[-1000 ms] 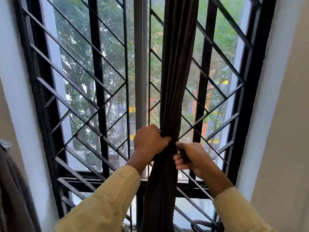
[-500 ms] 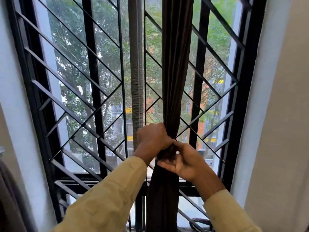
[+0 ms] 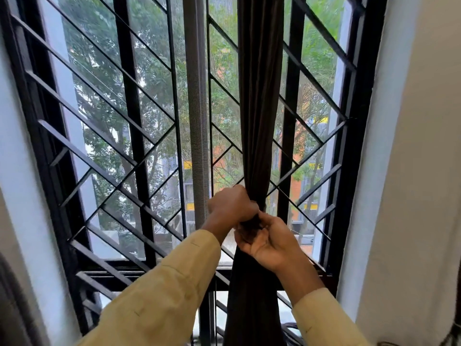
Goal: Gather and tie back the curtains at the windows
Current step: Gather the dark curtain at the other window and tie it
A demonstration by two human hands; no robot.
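Right hand [image 3: 270, 242] has closed in beneath left hand [image 3: 232, 206], gripping curtain [image 3: 259, 96].

curtain [image 3: 259, 96] before grille [image 3: 139, 151], hands [image 3: 234, 208] mid

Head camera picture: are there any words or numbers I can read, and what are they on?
None can be read.
The dark curtain, the black window grille and the yellow sleeves bear no writing.
The yellow patches far outside are too blurred to tell if they are signs.
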